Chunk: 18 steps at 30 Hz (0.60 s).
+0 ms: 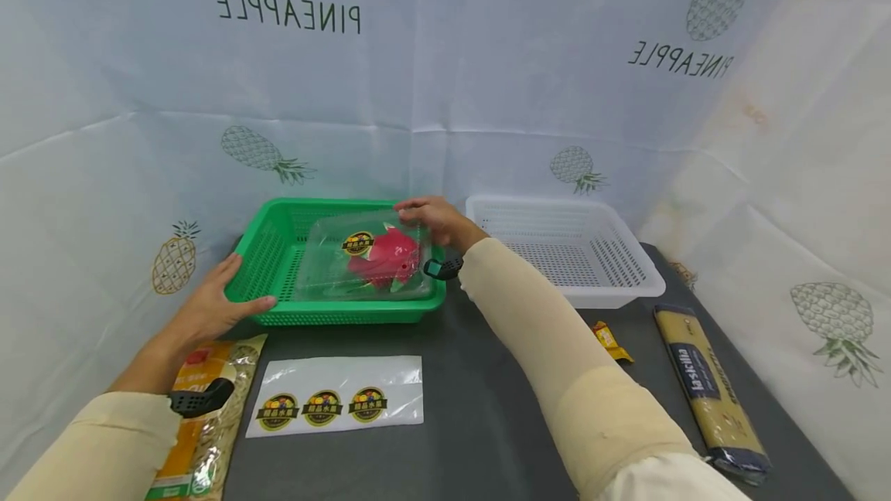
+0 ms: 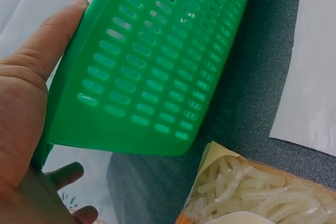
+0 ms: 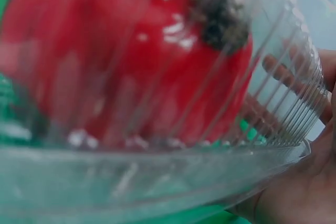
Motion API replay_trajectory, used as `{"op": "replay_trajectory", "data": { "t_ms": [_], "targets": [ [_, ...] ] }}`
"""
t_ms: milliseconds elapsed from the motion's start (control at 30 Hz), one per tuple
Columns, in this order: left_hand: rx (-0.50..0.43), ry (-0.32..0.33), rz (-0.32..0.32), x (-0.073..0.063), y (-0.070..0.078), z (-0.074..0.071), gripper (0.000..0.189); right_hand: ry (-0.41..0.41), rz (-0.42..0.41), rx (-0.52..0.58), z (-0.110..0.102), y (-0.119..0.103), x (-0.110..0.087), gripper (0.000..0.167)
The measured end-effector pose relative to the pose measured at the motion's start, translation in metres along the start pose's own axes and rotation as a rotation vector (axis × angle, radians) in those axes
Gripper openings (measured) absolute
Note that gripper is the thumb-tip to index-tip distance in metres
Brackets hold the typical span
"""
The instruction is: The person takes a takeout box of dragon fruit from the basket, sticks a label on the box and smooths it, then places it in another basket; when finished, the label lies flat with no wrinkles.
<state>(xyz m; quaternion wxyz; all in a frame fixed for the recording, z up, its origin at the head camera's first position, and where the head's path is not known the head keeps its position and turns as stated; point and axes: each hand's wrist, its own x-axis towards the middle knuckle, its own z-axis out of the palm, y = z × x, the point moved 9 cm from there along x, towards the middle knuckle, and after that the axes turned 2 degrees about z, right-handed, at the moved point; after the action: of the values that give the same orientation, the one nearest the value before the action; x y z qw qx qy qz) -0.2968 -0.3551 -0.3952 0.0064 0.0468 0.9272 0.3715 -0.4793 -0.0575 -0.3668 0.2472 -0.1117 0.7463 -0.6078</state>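
Observation:
A clear plastic box (image 1: 327, 273) with a round black-and-gold sticker (image 1: 358, 243) on its lid lies inside the green basket (image 1: 334, 315), its right end raised near the rim. Within it is a red dragon fruit (image 1: 393, 257), seen close up through the ribbed wall in the right wrist view. My right hand (image 1: 440, 220) grips the box's right end, fingers at the far corner. At the basket's front left corner, my left hand (image 1: 209, 308) is spread, thumb against the front rim and fingers along the left end; the left wrist view shows the thumb (image 2: 58, 35) by the rim.
To the right stands a white basket (image 1: 619, 296). A sheet with several round stickers (image 1: 334, 397) lies in front, beside a bag of noodles (image 1: 223, 431) under my left forearm. Further right are a small yellow packet (image 1: 612, 341) and a long pasta pack (image 1: 710, 393).

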Motion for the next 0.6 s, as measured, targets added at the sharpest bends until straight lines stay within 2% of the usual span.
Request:
{"op": "replay_trajectory", "data": {
  "t_ms": [200, 433, 600],
  "targets": [
    [-0.003, 0.003, 0.001, 0.0, -0.003, 0.0, 0.105, -0.033, 0.001, 0.001, 0.012, 0.011, 0.008, 0.031],
    [-0.01, 0.001, -0.002, 0.004, -0.003, 0.003, 0.106, 0.0, -0.005, 0.059, 0.021, 0.023, 0.009, 0.033],
    [-0.012, 0.008, -0.012, 0.005, -0.004, 0.001, 0.105, 0.027, -0.038, 0.079, 0.029, 0.028, 0.011, 0.032]
  ]
}}
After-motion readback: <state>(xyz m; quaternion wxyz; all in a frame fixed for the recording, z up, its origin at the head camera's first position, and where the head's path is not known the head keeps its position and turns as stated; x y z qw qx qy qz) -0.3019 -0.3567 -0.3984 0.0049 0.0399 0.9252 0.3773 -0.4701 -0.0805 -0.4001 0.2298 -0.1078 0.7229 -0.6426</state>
